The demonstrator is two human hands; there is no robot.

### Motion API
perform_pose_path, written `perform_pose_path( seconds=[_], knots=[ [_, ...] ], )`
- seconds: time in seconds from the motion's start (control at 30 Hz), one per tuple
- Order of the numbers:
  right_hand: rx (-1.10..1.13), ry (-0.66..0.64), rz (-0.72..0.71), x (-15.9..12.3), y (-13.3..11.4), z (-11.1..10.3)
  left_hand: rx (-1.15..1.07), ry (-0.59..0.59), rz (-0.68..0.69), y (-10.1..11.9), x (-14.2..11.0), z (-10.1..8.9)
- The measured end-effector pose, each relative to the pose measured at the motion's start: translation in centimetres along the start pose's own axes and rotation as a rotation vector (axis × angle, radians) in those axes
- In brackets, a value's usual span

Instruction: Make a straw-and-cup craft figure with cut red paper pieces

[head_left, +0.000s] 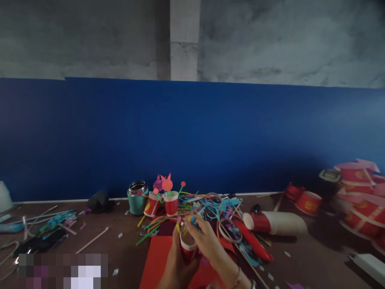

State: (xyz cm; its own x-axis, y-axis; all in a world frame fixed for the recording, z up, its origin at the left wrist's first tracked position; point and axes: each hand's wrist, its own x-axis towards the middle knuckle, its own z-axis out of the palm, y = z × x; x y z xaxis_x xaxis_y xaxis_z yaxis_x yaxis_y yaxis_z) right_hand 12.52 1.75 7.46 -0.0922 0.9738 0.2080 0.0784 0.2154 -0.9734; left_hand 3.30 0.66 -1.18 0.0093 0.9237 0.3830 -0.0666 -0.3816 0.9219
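Observation:
In the head view, my left hand wraps round a small red paper cup with a white rim, its mouth tilted toward me. My right hand reaches over the cup's far rim with its fingers pinched together. Small yellow and blue bits show by those fingertips; what exactly they grip is too small to tell. Below both hands lies a red sheet. Just beyond stands another red and white cup with an orange-red, cat-eared paper head and round-ended green sticks.
A teal metal jar and a tipped cup stand left of the decorated cup. Coloured strips lie heaped behind my hands. To the right are red-handled scissors, a lying stack of cups and several large red tubs.

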Motion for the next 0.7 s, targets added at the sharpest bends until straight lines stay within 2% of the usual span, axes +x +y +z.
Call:
perform_pose_path(
  seconds=[0.1, 0.2, 0.33, 0.47, 0.7],
  knots=[
    [0.154, 0.027, 0.152, -0.2, -0.1, 0.4, -0.025, 0.012, 0.035, -0.2, -0.1, 0.2],
    [0.239, 0.075, 0.198, -0.4, -0.4, 0.4, -0.035, -0.003, 0.073, -0.2, -0.1, 0.2],
    [0.244, 0.059, 0.209, -0.4, -1.3, 0.2, -0.038, -0.004, 0.066, -0.1, 0.0, 0.0],
    [0.205, 0.039, 0.139, -0.4, -1.8, 0.0, -0.053, -0.019, 0.05, 0.1, 0.0, 0.0],
    [0.198, 0.125, 0.192, -0.1, -0.2, 0.1, -0.074, -0.098, 0.122, 0.1, -0.3, -0.1]
  ],
)
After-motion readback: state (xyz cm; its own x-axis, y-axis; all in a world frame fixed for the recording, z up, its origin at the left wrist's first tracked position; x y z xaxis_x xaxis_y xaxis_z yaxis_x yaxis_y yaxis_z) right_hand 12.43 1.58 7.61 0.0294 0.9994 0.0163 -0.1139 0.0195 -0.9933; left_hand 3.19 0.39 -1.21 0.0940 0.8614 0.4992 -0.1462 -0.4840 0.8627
